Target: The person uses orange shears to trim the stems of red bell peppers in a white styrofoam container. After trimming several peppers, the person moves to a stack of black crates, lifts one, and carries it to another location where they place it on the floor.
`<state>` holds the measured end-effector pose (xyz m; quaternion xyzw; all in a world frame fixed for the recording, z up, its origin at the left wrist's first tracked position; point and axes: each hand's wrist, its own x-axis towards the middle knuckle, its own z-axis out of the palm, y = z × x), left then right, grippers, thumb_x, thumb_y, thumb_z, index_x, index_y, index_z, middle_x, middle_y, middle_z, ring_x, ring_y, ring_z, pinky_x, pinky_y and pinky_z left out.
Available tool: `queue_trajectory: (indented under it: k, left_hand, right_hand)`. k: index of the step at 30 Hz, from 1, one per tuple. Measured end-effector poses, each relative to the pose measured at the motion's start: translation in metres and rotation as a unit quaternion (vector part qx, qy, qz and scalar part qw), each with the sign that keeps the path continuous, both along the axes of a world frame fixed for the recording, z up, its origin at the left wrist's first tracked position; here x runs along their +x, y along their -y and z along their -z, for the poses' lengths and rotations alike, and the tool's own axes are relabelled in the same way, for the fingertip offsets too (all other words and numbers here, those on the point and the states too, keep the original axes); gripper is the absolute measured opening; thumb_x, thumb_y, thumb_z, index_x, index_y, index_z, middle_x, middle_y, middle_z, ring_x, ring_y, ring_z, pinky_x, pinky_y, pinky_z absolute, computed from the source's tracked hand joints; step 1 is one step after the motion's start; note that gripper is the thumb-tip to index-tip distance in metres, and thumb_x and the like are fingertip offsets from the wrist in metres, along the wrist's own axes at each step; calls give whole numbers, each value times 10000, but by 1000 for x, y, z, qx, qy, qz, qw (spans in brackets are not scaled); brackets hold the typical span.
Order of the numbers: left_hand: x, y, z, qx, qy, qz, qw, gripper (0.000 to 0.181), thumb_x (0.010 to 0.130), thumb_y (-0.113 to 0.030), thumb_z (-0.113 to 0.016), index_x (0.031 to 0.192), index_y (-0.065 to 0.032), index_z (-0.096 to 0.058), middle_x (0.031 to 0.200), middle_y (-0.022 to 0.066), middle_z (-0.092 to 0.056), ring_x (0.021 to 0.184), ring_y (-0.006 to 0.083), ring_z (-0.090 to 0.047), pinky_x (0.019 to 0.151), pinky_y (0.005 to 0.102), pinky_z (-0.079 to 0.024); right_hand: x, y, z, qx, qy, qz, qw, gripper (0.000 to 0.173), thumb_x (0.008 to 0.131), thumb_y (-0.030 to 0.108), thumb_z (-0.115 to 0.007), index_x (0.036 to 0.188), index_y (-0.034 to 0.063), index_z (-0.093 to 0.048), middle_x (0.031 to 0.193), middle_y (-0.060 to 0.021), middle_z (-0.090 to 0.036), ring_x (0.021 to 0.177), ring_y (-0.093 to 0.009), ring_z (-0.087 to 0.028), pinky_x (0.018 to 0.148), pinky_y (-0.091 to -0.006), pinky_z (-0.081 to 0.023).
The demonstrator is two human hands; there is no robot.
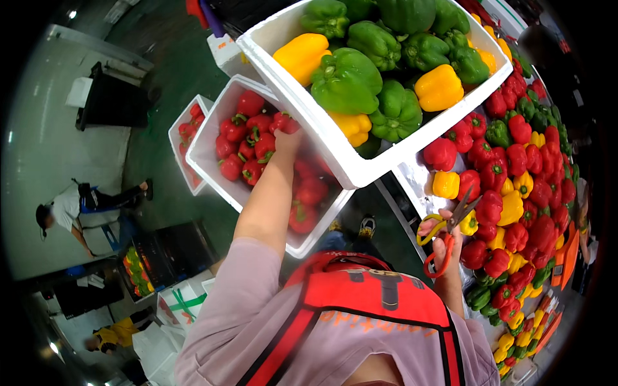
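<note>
My left hand (288,140) reaches into a white foam box (217,190) of red bell peppers. Its fingers meet a red bell pepper (286,122) near the box's inner side; they are partly hidden, so I cannot tell whether they grip it. In my right hand (446,251) is a pair of scissors (459,212) with one yellow and one red handle loop, the blades spread and pointing away from me. Just beyond the blades lies a heap of bell peppers (492,207), mostly red, with yellow and green ones among them, on a metal table (410,176).
A large foam box (359,173) of green and yellow peppers stands higher, between my hands and beyond them. Another foam box (188,169) of red peppers is at the left. Orange trays (569,255) line the far right. Two people (65,207) are off to the left.
</note>
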<state>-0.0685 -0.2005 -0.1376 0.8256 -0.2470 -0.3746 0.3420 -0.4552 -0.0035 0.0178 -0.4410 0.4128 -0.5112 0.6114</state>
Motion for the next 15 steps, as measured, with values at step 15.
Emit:
queue_trajectory:
  k: [15]
  left_hand:
    - [22,-176,-125,-373,-475,2,797,695,746,-276,-641,1338,-109,-317,1287,104,-460,1155,282,-490,940,416,-445]
  right_hand:
    - [103,34,-16,-114,-252,-304,912,609,695,211,-752,1196,-12,-486,915,-146,-586,789,-199,-604,721,-291,-477]
